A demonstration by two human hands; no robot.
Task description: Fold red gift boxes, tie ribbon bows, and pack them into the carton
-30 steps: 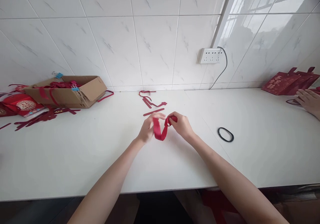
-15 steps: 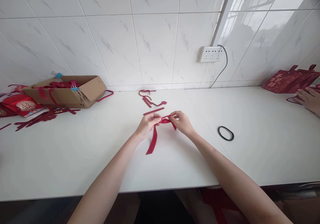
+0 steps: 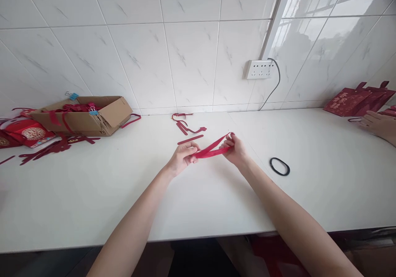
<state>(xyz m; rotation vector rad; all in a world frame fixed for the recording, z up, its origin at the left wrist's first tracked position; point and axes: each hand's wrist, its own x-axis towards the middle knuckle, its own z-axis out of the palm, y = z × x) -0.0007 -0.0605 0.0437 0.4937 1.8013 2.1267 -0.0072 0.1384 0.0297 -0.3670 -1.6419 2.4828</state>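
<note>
A red ribbon [image 3: 210,150] is stretched between my two hands, a little above the white table. My left hand [image 3: 183,157] pinches one end of it, where the strands come together. My right hand [image 3: 235,148] grips the other side, with two strands running apart into its fingers. Just behind my hands lies a flat dark red strip [image 3: 190,139]. Farther back are several loose red strap pieces [image 3: 182,127]. Parts of the ribbon are hidden inside my fingers.
At the left stands an open cardboard box [image 3: 80,120] of red straps, beside red gift boxes [image 3: 32,132]. A black ring [image 3: 279,166] lies right of my hands. Dark red bags [image 3: 348,102] and another person's hand [image 3: 379,125] are at the far right. A power socket [image 3: 259,69] is on the wall.
My right hand has moved right, away from my left, drawing the ribbon out between them. The ribbon end that hung below my left hand no longer hangs there.
</note>
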